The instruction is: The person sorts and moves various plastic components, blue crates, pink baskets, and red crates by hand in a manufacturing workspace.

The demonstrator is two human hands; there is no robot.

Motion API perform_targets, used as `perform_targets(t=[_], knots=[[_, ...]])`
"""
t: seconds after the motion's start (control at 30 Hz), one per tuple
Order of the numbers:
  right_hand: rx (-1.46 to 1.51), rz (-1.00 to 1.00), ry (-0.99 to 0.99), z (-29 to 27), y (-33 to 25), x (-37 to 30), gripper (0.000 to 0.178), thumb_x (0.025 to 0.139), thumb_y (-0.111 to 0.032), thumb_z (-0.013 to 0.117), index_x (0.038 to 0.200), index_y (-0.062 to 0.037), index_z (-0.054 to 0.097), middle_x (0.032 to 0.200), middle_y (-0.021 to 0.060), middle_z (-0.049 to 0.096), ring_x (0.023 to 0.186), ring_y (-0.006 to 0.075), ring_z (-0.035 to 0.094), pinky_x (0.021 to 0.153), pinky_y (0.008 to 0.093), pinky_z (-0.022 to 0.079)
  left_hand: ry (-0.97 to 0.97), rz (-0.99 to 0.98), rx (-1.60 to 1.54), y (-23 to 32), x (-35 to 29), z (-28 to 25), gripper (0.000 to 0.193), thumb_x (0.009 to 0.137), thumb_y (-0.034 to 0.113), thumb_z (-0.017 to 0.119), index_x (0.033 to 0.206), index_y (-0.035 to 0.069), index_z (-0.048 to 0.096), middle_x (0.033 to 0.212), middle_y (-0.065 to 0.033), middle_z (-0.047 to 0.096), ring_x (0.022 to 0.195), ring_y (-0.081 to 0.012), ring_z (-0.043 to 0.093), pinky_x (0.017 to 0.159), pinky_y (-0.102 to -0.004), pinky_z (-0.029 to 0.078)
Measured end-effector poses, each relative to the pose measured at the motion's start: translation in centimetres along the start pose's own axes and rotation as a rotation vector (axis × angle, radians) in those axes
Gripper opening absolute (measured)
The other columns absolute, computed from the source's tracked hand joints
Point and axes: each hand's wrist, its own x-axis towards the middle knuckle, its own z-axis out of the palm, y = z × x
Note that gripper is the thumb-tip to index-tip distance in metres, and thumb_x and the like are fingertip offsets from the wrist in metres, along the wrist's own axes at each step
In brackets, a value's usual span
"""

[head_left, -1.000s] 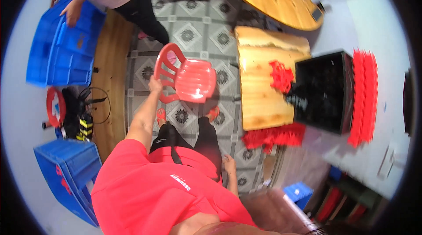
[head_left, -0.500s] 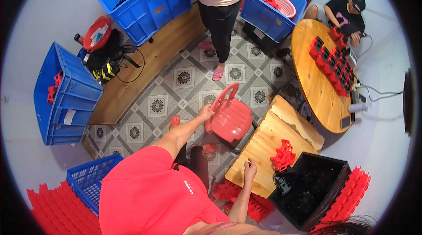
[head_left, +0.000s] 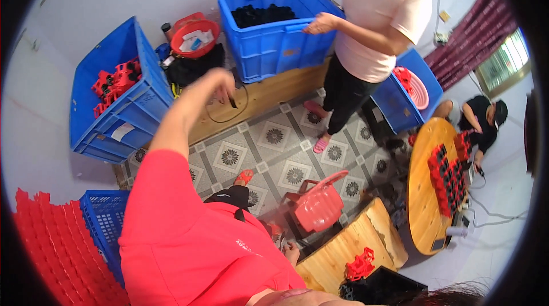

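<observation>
My left hand (head_left: 220,86) is raised on an outstretched arm, a little blurred, its fingers loosely apart with nothing seen in them. In the picture it overlaps a dark bag (head_left: 197,68) and a looped black cable (head_left: 243,112); contact with either cannot be made out. Low down, my right hand (head_left: 292,252) is beside the left edge of a low wooden table (head_left: 326,249); its fingers are too small and partly hidden to read. A red plastic chair (head_left: 317,206) stands ahead of that table, apart from both hands. Red frame-like plastic parts (head_left: 360,264) lie on the tabletop.
A co-worker in a pale shirt (head_left: 377,26) holds a large blue bin (head_left: 280,48) of black parts. Another blue bin (head_left: 123,120) with red-and-black parts stands left. A black tray (head_left: 386,289), round table (head_left: 420,191), seated person (head_left: 486,120) and blue crate (head_left: 106,214) surround the floor.
My left hand has let go of the chair and swung up and forward. The view has turned left. My right hand has drawn back from over the tabletop to its edge.
</observation>
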Motion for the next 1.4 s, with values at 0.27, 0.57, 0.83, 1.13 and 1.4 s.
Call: perform_targets(t=[0.27,0.57,0.83,1.13,1.4], knots=[[0.056,-0.033,-0.089,5.3,-13.7,1.9,0.027,0.082,-0.010,0.063,0.107,0.0008,0.063,0.079,0.0107,0.067,0.067,0.0133,0.061,0.060,0.0282,0.048,2.039,-0.479,0.382,-9.6,-25.2,-25.4,0.096,0.075,0.057,0.066,0.146,0.014,0.019,0.152,-0.0177,0.014,0.136,-0.0382,0.023,0.102,-0.0576,0.031],[-0.188,-0.497,-0.142,5.6,-28.9,6.6,0.032,0.084,-0.013,0.060,0.112,0.0009,0.061,0.102,0.0164,0.067,0.094,0.0272,0.065,0.082,0.0351,0.049,0.955,0.300,-0.068,-13.2,-17.0,-24.1,0.067,0.078,0.032,0.070,0.137,0.017,0.043,0.096,-0.0127,0.067,0.070,-0.0212,0.062,0.052,-0.0398,0.048],[-0.114,-0.881,-0.160,3.0,-52.6,13.2,0.032,0.088,-0.007,0.060,0.119,-0.0033,0.058,0.102,0.0098,0.065,0.088,0.0137,0.059,0.079,0.0278,0.048,1.040,0.750,-1.018,-5.9,-8.2,-13.4,0.077,0.073,0.030,0.073,0.137,0.006,0.037,0.097,-0.0090,0.060,0.066,-0.0155,0.055,0.048,-0.0303,0.048],[-0.302,-0.891,-0.403,4.7,-60.5,21.8,0.034,0.086,-0.006,0.060,0.119,0.0025,0.057,0.104,0.0076,0.063,0.092,0.0137,0.059,0.083,0.0264,0.046,0.870,0.575,-1.380,-2.7,-2.7,4.7,0.076,0.082,0.032,0.069,0.143,0.013,0.029,0.122,-0.0118,0.052,0.096,-0.0188,0.056,0.071,-0.0325,0.050],[-0.551,-1.065,-0.667,15.4,-61.9,19.3,0.034,0.084,-0.019,0.062,0.115,-0.0039,0.060,0.096,0.0160,0.068,0.088,0.0220,0.066,0.077,0.0314,0.050,0.977,0.189,-1.559,-15.7,-4.4,19.6,0.055,0.085,0.021,0.065,0.135,0.019,0.042,0.115,-0.0039,0.056,0.091,-0.0131,0.057,0.071,-0.0302,0.049]])
